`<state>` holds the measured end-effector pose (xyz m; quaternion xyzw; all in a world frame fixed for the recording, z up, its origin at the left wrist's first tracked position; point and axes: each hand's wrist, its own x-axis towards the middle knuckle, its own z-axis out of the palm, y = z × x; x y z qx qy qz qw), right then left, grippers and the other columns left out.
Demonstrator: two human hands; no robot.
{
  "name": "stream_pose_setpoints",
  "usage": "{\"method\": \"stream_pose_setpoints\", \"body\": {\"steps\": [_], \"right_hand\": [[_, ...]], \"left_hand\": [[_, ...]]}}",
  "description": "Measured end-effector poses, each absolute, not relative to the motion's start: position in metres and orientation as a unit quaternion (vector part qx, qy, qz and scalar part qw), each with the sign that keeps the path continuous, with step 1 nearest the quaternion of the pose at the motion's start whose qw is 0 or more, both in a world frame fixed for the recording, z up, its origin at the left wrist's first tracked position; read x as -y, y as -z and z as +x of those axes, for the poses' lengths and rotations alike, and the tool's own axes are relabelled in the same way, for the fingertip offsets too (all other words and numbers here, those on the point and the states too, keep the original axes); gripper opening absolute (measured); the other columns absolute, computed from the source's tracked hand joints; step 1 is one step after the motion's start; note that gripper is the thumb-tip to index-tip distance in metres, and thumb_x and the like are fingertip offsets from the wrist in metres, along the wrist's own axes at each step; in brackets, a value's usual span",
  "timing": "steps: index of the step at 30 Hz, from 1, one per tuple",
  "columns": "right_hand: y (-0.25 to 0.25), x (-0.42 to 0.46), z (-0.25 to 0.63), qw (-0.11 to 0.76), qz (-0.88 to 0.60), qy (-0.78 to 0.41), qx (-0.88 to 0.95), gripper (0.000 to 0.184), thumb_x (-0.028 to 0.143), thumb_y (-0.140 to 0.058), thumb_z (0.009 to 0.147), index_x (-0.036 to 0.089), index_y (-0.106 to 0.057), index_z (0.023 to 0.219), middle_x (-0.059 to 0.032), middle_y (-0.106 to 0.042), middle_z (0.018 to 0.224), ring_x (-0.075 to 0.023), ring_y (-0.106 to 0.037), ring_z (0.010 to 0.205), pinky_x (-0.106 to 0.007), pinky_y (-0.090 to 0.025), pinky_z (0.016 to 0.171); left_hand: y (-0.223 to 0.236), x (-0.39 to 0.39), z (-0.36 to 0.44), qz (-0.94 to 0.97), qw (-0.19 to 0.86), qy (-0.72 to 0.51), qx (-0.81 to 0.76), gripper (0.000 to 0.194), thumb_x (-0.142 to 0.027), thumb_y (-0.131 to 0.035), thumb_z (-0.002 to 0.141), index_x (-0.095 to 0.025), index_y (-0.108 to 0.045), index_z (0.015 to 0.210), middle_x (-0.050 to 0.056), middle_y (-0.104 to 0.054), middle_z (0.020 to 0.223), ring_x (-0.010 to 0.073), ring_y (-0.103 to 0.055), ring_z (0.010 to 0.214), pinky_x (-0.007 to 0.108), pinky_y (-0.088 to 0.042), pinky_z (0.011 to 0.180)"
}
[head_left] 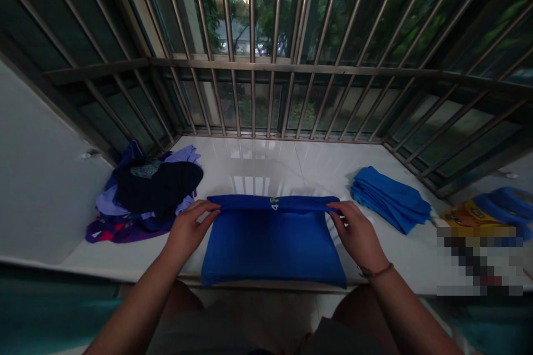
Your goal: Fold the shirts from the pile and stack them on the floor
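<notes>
While folding: best done by keeping both upper corners level and drawing the turned edge straight, so the fold lies even.
Heap beyond left fingers: dark and purple clothes point(145, 194), piled loosely, well apart from the fold.
Left hand point(189, 230): fingers point(208, 208) pinching the upper left corner of the blue garment point(270, 244).
Blue garment: between both hands on the white bench point(266, 161), flat, smooth, deep blue, upper edge rolled over, small pale mark at mid-edge, near edge hanging off the bench.
Right hand point(358, 233): fingers point(335, 206) pinching the upper right corner; cord at wrist.
Beyond right fingers: folded blue stack point(389, 197), near, not touching.
</notes>
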<state>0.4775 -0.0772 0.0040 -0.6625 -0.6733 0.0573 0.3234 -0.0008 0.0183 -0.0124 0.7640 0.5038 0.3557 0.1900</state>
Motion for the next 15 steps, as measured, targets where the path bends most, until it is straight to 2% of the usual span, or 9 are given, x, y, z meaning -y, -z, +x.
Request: {"method": "stream_pose_setpoints", "body": {"steps": [3, 8, 12, 15], "right_hand": [[0.031, 0.112, 0.477, 0.300, -0.655, -0.099, 0.686, 0.033, 0.044, -0.050, 0.111, 0.029, -0.075, 0.126, -0.0115, -0.074, 0.121, -0.0281, -0.075, 0.111, -0.042, -0.064, 0.101], [0.103, 0.159, 0.482, 0.250, -0.646, -0.128, 0.710, 0.032, 0.038, -0.053, 0.108, 0.030, -0.082, 0.118, -0.0114, -0.078, 0.117, -0.0304, -0.077, 0.110, -0.047, -0.066, 0.101], [0.113, 0.167, 0.486, 0.266, -0.654, -0.108, 0.699, 0.031, 0.040, -0.053, 0.110, 0.029, -0.080, 0.122, -0.0121, -0.078, 0.119, -0.0301, -0.077, 0.112, -0.048, -0.066, 0.102], [0.106, 0.172, 0.490, 0.271, -0.652, -0.073, 0.704, 0.031, 0.042, -0.055, 0.111, 0.026, -0.077, 0.126, -0.0129, -0.076, 0.122, -0.0282, -0.077, 0.114, -0.044, -0.066, 0.103]], "left_hand": [[0.049, 0.015, -0.009, 0.792, 0.180, -0.319, -0.489, 0.034, -0.053, -0.059, 0.108, -0.032, -0.085, 0.113, 0.008, -0.084, 0.115, 0.0282, -0.078, 0.109, 0.042, -0.065, 0.097], [0.111, 0.063, -0.021, 0.814, 0.166, -0.248, -0.499, 0.028, -0.041, -0.059, 0.106, -0.037, -0.087, 0.109, 0.007, -0.084, 0.119, 0.0297, -0.079, 0.110, 0.046, -0.067, 0.100], [0.116, 0.077, -0.023, 0.825, 0.140, -0.231, -0.496, 0.026, -0.039, -0.062, 0.105, -0.040, -0.085, 0.116, 0.006, -0.083, 0.122, 0.0290, -0.079, 0.112, 0.045, -0.068, 0.101], [0.112, 0.089, -0.026, 0.846, 0.070, -0.215, -0.484, 0.028, -0.045, -0.066, 0.104, -0.039, -0.082, 0.126, 0.005, -0.080, 0.134, 0.0296, -0.077, 0.121, 0.043, -0.066, 0.105]]}}
